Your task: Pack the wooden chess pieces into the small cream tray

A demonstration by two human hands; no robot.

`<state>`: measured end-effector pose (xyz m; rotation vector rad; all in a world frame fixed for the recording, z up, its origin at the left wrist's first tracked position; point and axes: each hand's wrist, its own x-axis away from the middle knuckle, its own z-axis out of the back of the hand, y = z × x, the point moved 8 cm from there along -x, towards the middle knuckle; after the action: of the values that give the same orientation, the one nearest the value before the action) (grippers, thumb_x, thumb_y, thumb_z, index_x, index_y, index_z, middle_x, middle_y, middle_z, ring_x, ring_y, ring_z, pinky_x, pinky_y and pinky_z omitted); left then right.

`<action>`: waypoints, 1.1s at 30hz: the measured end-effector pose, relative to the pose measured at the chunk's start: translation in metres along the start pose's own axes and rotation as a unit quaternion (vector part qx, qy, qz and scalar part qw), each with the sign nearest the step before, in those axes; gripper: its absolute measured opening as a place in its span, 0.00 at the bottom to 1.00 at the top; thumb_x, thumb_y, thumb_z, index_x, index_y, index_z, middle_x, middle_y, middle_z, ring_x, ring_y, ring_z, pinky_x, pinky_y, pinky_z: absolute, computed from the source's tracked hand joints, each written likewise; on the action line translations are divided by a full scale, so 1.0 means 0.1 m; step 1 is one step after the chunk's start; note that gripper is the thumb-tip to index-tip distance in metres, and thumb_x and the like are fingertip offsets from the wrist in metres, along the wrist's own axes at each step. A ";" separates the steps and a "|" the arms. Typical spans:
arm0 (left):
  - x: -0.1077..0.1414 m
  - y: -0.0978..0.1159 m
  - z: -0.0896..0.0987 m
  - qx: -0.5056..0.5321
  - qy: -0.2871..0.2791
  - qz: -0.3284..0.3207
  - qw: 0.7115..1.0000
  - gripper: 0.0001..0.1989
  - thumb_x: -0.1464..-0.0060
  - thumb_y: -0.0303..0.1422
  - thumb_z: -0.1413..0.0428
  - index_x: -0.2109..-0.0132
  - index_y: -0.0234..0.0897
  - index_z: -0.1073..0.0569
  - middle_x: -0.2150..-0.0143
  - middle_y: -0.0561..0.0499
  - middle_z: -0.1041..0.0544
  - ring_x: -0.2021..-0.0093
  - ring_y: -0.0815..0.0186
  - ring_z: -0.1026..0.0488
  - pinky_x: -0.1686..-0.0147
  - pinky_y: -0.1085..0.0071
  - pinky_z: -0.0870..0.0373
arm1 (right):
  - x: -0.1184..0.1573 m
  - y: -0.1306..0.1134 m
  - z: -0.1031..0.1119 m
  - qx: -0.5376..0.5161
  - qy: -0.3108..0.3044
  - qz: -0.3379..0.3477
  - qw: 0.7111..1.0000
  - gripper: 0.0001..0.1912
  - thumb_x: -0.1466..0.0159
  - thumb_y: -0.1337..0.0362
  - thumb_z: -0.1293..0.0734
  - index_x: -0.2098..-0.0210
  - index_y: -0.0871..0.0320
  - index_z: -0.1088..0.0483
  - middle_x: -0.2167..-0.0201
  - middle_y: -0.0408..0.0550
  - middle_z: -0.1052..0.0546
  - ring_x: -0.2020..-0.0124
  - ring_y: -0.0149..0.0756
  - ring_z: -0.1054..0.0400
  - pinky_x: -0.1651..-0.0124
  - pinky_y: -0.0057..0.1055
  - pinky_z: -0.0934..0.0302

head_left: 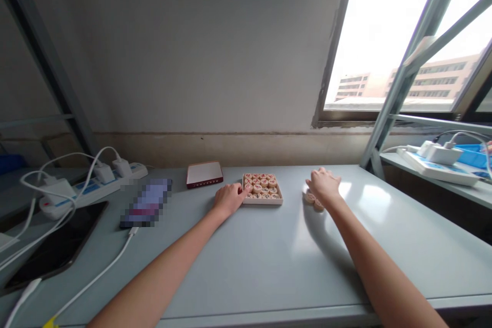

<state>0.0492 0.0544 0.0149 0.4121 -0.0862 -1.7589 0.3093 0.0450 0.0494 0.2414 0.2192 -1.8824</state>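
An open box (263, 202) holds round wooden chess pieces (265, 183) in rows, with red characters at the back and dark ones at the front. My left hand (229, 199) rests at the box's left side, its thumb over the rim on a piece and its other fingers bent beside the wall. To the right of the box, my right hand (324, 183) is over a few loose wooden pieces (319, 205) on the table. Its fingertips point away, and what lies under the palm is hidden; I cannot make out whether it grips a piece.
A dark red box lid (205, 174) lies behind my left hand. Further left are a phone (147, 204) on a white cable, a black tablet (57, 246) and a power strip (92, 189) with chargers. Metal posts stand on both sides, and another power strip (438, 164) is at right.
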 end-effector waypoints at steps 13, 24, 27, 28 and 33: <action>0.01 0.01 0.00 -0.010 0.000 -0.003 1.000 0.23 0.46 0.47 0.62 0.71 0.38 0.29 0.71 0.47 0.25 0.68 0.61 0.29 0.74 0.72 0.43 | 0.01 -0.19 -0.19 -0.064 -0.037 0.050 0.996 0.09 0.43 0.61 0.40 0.67 0.56 0.30 0.63 0.49 0.27 0.61 0.38 0.36 0.63 0.33 0.52; 0.03 0.03 0.02 -0.014 -0.006 -0.003 1.000 0.21 0.46 0.46 0.60 0.68 0.38 0.29 0.69 0.46 0.25 0.66 0.60 0.28 0.72 0.71 0.41 | 0.35 -0.88 0.10 -0.202 0.030 0.338 0.919 0.10 0.42 0.56 0.39 0.65 0.51 0.31 0.68 0.42 0.27 0.67 0.33 0.36 0.61 0.32 0.52; 0.03 0.03 0.02 -0.017 -0.014 0.001 1.000 0.21 0.47 0.46 0.60 0.68 0.38 0.29 0.69 0.46 0.25 0.66 0.60 0.28 0.71 0.71 0.41 | 0.45 -1.00 0.08 -0.151 0.067 0.342 0.925 0.09 0.42 0.59 0.39 0.63 0.53 0.31 0.66 0.45 0.26 0.63 0.37 0.36 0.59 0.34 0.53; 0.04 0.03 0.02 -0.019 -0.014 0.001 1.000 0.21 0.46 0.46 0.60 0.68 0.38 0.29 0.69 0.46 0.25 0.66 0.60 0.28 0.71 0.71 0.41 | 0.47 -1.03 0.06 -0.144 0.073 0.341 0.926 0.09 0.41 0.61 0.39 0.62 0.53 0.32 0.65 0.45 0.26 0.62 0.38 0.36 0.59 0.34 0.54; 0.03 0.03 0.02 -0.023 -0.014 -0.001 1.000 0.21 0.47 0.47 0.60 0.68 0.39 0.29 0.69 0.46 0.24 0.66 0.60 0.28 0.71 0.71 0.40 | 0.47 -1.05 0.03 -0.144 0.074 0.327 0.931 0.09 0.41 0.62 0.39 0.60 0.53 0.34 0.64 0.45 0.26 0.61 0.39 0.36 0.59 0.36 0.54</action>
<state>0.0504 0.0502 0.0168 0.3546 -0.0665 -1.7653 0.1949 0.0344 0.0426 0.2202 0.4538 -1.1528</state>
